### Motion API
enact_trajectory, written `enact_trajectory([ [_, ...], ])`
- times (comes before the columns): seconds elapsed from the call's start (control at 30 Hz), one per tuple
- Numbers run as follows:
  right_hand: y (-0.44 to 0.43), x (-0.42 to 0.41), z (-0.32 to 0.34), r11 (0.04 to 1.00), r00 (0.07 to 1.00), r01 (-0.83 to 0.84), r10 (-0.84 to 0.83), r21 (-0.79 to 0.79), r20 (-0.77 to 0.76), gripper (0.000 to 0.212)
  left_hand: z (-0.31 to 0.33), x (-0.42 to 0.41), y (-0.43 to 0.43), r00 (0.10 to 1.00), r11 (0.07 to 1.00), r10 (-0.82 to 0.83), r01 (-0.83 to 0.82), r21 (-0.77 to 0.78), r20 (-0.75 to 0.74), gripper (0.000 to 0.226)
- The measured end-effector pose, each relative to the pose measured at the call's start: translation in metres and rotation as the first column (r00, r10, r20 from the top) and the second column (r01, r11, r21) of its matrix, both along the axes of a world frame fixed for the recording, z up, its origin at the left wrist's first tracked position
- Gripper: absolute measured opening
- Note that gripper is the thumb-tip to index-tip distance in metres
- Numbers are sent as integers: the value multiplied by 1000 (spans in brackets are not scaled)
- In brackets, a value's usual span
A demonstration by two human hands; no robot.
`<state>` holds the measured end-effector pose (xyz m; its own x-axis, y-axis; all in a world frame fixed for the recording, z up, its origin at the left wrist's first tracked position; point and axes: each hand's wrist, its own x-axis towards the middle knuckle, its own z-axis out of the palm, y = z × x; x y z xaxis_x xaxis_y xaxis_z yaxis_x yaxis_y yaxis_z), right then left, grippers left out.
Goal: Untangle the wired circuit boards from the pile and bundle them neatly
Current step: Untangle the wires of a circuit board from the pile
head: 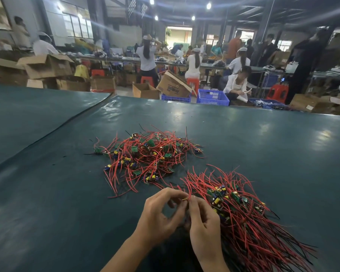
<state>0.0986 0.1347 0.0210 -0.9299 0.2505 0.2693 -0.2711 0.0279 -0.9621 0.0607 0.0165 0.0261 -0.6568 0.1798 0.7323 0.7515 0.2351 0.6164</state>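
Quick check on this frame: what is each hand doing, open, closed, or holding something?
Left hand: closed, fingertips pinching red wires beside the sorted bundle.
Right hand: closed, pinching the same red wires.

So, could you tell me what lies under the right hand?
The bundle of wired boards runs beneath the right hand, which pinches a red wire; what it covers is hidden.

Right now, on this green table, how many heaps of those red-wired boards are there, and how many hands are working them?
Tangled pile of wired circuit boards: 1
Aligned bundle of wired circuit boards: 1
Hands pinching red wires: 2 (left hand, right hand)
Total: 4
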Motion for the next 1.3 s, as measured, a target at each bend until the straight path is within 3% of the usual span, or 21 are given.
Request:
enact_trajectory([
  [0.17,2,2,1,997,997,71,-71,-3,3,28,2,2,2,986,995,-56,43,88,155,24],
  [0.47,3,5,8,983,983,168,-162,70,-82,17,1,4,6,921,978,-170,114,174,351,19],
  [0.6,4,4,6,978,980,185,-176,101,-89,15,0,2,7,926,985,-130,79,154,355,15],
  [0.7,4,5,6,986,985,164,-164,-2,-60,9,-3,1,8,931,989,-80,29,145,356,13],
  [0.8,3,5,8,985,987,155,-158,-81,-32,18,-4,0,9,934,987,-70,15,157,351,8],
  [0.9,4,3,6,977,981,195,-195,-83,-3,3,-4,0,7,939,985,-66,8,173,337,5],
  [1.07,3,0,4,975,985,166,-158,-145,65,25,-2,1,6,952,981,-59,-1,196,300,11],
  [1.2,2,2,7,989,995,71,-61,-133,77,17,-2,1,5,954,985,-67,16,174,293,19],
  [1.3,3,1,7,991,995,67,-58,-117,78,27,-1,1,6,960,983,-67,17,183,271,19],
])
